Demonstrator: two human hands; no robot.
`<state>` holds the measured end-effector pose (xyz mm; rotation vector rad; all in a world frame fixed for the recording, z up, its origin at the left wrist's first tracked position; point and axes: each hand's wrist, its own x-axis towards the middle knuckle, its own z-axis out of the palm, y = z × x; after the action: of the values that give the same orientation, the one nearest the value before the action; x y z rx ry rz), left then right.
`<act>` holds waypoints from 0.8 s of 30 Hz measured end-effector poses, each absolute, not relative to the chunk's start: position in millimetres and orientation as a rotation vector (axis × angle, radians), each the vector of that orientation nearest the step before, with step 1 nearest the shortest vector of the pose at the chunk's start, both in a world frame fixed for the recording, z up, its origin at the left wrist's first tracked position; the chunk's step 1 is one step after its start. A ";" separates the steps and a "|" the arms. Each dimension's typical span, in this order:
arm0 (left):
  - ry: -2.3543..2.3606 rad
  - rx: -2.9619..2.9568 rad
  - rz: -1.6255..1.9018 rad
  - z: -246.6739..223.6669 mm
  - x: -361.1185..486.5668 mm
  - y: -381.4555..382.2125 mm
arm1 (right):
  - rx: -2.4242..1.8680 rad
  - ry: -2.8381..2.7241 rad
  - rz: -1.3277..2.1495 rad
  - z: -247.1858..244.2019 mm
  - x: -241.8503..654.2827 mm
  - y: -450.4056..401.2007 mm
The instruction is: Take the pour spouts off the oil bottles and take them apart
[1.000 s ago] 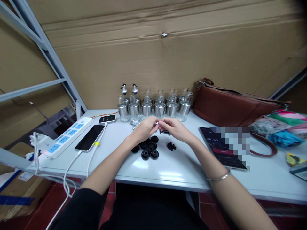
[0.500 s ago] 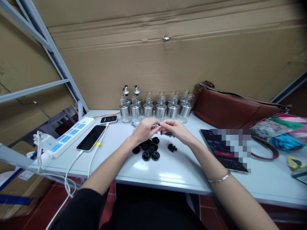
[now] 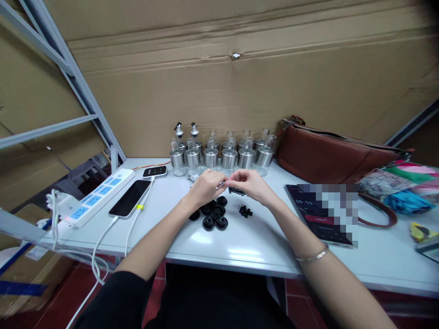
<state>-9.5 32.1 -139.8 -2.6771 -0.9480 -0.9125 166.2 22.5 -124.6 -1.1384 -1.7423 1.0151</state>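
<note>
My left hand (image 3: 207, 186) is closed on a small metal piece (image 3: 220, 184), partly hidden by the fingers. The fingertips of my right hand (image 3: 247, 183) are pinched at the other end of that piece, touching my left fingers. Below my left hand lie several round black caps (image 3: 218, 211). A small pile of tiny black parts (image 3: 245, 211) sits under my right hand, and a row of dark small parts (image 3: 237, 191) shows just behind it. Behind both hands stand several glass bottles with metal sleeves (image 3: 229, 159); two at the back left carry pourer tops (image 3: 194, 130).
On the left are a power strip (image 3: 99, 196), a phone (image 3: 130, 198), a small white-edged device (image 3: 155, 172) and white cables. A brown bag (image 3: 336, 155), a tablet (image 3: 320, 214) and colourful cloth (image 3: 408, 187) lie right. Cardboard (image 3: 219, 82) stands behind.
My right fingers have shifted slightly left and their grip looks changed, showing more of the dark row behind. My left hand has barely moved. The whole view has shifted a little.
</note>
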 end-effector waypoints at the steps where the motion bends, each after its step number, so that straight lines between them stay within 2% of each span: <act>1: -0.955 -2.675 -0.898 -139.7 -9.5 32.0 | -1.149 -1.744 1.022 -124.4 166.7 22.7; 14: -0.922 -2.656 -0.902 -140.6 -10.5 32.4 | -1.180 -1.867 1.114 -119.2 181.0 23.2; 24: -0.926 -2.615 -0.914 -138.1 -12.0 33.1 | -1.649 -2.232 1.171 -126.1 212.3 35.8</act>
<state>-12.0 33.1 -138.1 -2.6155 -0.9264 -0.9138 212.3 35.8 -126.1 -1.6487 -2.2319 1.1707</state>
